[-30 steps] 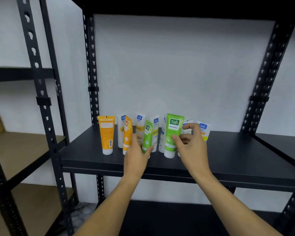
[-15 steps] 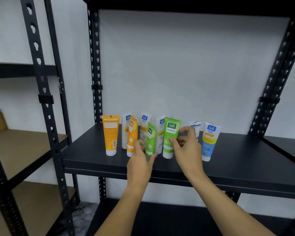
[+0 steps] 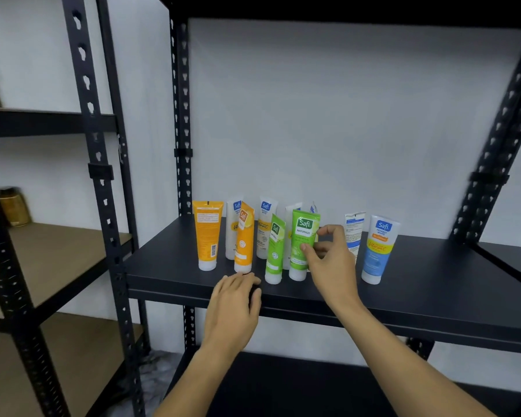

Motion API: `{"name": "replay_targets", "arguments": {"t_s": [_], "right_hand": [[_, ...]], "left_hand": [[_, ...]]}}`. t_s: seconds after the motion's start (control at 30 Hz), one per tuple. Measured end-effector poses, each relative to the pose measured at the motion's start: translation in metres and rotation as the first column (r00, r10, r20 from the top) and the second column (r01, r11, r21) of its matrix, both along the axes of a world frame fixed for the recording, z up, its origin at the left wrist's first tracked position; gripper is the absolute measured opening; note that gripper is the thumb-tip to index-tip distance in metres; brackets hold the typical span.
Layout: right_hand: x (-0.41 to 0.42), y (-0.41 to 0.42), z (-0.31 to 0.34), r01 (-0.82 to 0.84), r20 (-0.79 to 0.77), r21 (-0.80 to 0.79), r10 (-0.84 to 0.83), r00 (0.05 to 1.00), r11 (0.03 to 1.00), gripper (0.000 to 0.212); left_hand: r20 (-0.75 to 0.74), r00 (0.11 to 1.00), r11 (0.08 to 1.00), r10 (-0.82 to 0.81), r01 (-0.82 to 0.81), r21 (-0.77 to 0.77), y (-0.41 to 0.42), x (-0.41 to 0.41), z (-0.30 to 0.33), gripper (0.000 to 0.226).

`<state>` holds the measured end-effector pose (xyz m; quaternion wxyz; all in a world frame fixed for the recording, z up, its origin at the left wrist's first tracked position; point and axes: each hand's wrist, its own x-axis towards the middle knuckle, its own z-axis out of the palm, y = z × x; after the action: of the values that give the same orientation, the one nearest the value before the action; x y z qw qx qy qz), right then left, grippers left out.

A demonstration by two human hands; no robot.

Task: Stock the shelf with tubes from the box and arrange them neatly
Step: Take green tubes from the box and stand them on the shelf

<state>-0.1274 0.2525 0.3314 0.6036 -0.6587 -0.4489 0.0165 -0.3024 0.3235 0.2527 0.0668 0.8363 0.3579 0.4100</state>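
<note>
Several tubes stand upright in a loose cluster on the black shelf (image 3: 439, 284). From the left: an orange tube (image 3: 207, 236), a tilted orange tube (image 3: 244, 240), a small green tube (image 3: 275, 251) and a larger green tube (image 3: 300, 236), with white tubes (image 3: 265, 227) behind them. A blue tube (image 3: 379, 251) and a white tube (image 3: 354, 230) stand apart to the right. My right hand (image 3: 333, 260) pinches the larger green tube's right edge between thumb and forefinger. My left hand (image 3: 235, 299) rests at the shelf's front edge, fingers loosely curled, holding nothing. The box is not in view.
Black perforated uprights (image 3: 181, 130) frame the shelf, with another black shelf (image 3: 298, 386) below. The right half of the shelf holds no tubes. A second rack with brown boards (image 3: 60, 257) stands to the left, with a golden jar (image 3: 12, 206) on it.
My left hand has let go of the small green tube and dropped to the shelf's front edge. My right hand stays on the larger green tube, and the view has moved closer.
</note>
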Motion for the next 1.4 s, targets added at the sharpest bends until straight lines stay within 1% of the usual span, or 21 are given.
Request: {"name": "replay_targets", "arguments": {"t_s": [0.17,0.3,0.43,0.6,0.77,0.87,0.97,1.03,1.1,1.2,1.3,1.4], "right_hand": [[-0.002,0.003,-0.002,-0.006,-0.02,0.001,0.006,1.0,1.0,0.033],[-0.003,0.006,-0.003,-0.006,-0.025,0.013,0.006,1.0,1.0,0.033],[-0.004,0.006,-0.01,-0.029,-0.031,-0.008,0.028,0.999,1.0,0.031],[-0.004,0.007,-0.022,-0.025,-0.013,0.001,0.025,1.0,1.0,0.029],[-0.006,-0.003,-0.029,-0.044,-0.002,-0.003,0.044,0.999,0.999,0.031],[-0.01,-0.017,-0.037,0.003,0.048,-0.007,-0.002,0.999,1.0,0.033],[-0.017,-0.039,-0.049,0.041,0.137,-0.044,-0.035,0.99,0.998,0.037],[-0.019,-0.054,-0.062,0.071,0.229,-0.144,-0.037,0.973,0.987,0.041],[-0.019,-0.066,-0.078,0.129,0.355,-0.254,-0.031,0.934,0.958,0.044],[-0.023,-0.08,-0.099,0.155,0.486,-0.345,0.035,0.873,0.926,0.051],[-0.03,-0.092,-0.118,0.14,0.528,-0.362,0.078,0.846,0.922,0.056],[-0.039,-0.105,-0.141,0.102,0.469,-0.423,0.121,0.875,0.9,0.057]], "left_hand": [[0.023,0.993,0.992,0.113,-0.114,0.055,0.011,-0.018,-0.011,0.043],[-0.041,0.986,0.985,0.16,-0.157,0.068,0.01,-0.016,-0.024,0.05],[-0.01,0.982,0.981,0.191,-0.191,0.021,0.003,-0.007,-0.023,0.054],[-0.058,0.981,0.982,0.187,-0.185,0.042,0.005,-0.01,-0.025,0.054],[-0.072,0.98,0.982,0.186,-0.183,0.047,0.002,-0.011,-0.024,0.055],[-0.101,0.978,0.983,0.18,-0.175,0.055,0.003,-0.013,-0.023,0.057],[-0.175,0.967,0.982,0.185,-0.174,0.074,0.0,-0.018,-0.023,0.061],[-0.21,0.962,0.984,0.177,-0.164,0.075,-0.006,-0.023,-0.028,0.064],[-0.236,0.958,0.987,0.161,-0.15,0.064,-0.013,-0.03,-0.036,0.067],[-0.267,0.952,0.989,0.146,-0.137,0.055,-0.023,-0.038,-0.043,0.069],[-0.279,0.955,0.994,0.102,-0.108,-0.006,-0.04,-0.042,-0.055,0.067],[-0.352,0.934,0.994,0.055,-0.085,-0.071,-0.061,-0.053,-0.087,0.065]]}}
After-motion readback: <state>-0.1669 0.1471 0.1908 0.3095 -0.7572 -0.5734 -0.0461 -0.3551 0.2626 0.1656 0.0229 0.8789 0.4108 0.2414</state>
